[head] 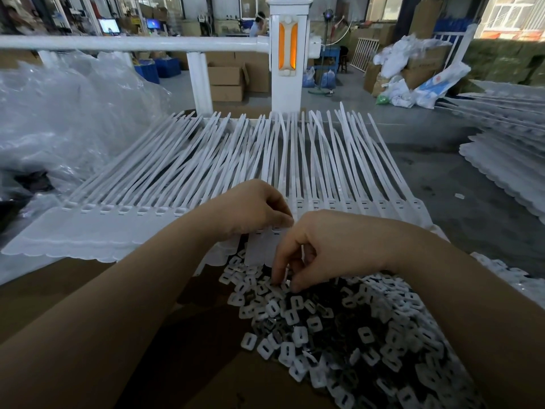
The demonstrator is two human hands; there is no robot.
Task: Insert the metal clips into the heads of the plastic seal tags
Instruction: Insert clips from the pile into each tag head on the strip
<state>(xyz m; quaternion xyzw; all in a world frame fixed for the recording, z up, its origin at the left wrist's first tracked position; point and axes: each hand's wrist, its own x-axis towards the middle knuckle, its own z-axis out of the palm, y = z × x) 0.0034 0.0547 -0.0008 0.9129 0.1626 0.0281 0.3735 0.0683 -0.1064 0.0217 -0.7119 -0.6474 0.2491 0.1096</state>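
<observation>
Just beyond both hands, lying in a flat row: white plastic seal tags (265,178) with long thin straps, heads (330,205) turned toward the person. Left hand (250,206) curled and pressing on the heads, seemingly pinching one; not fully clear. Right hand (318,249) bent down, fingertips (275,280) picking in the heap of small shiny square metal clips (339,326) just beneath; whether one clip is already pinched cannot be told.

For doing this step well: better to take only one clip, turn it flat to match the slot, keep the head steady with the left hand, then push straight.

Around: brown cardboard (73,290) under the left forearm, crumpled clear plastic bags (59,113) far left, a white metal rail (132,42) behind, more white tags (507,160) stacked far right. Tangled clips may come up together.
</observation>
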